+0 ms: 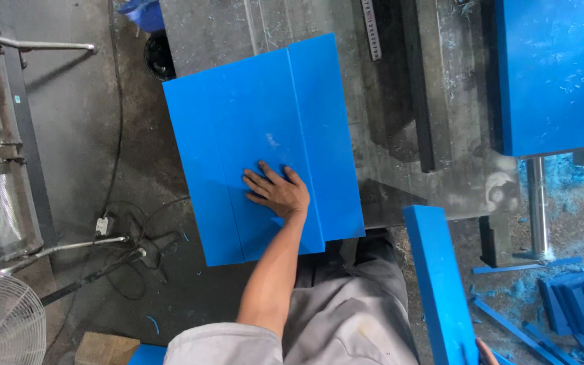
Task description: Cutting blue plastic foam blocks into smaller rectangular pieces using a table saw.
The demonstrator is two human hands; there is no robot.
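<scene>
The left hand (277,191) lies flat, fingers spread, pressing on the blue panel (258,135) that overhangs the grey desk (400,101); the right hand (487,351) barely shows at the bottom edge beside an upright blue strip (437,284) — its grip cannot be told; blue offcuts (569,297) lie on the floor, a fan (1,318) stands left.

A long, narrow label strip (370,27), pale with dark markings, is seen lying on the grey metal table (400,142) near the top edge, tilted slightly. A small pale sticker (17,99) is spotted on the grey frame at far left. A brown cardboard box (106,349) is caught at the bottom edge, beside the fan. No screens or signs are seen.
</scene>
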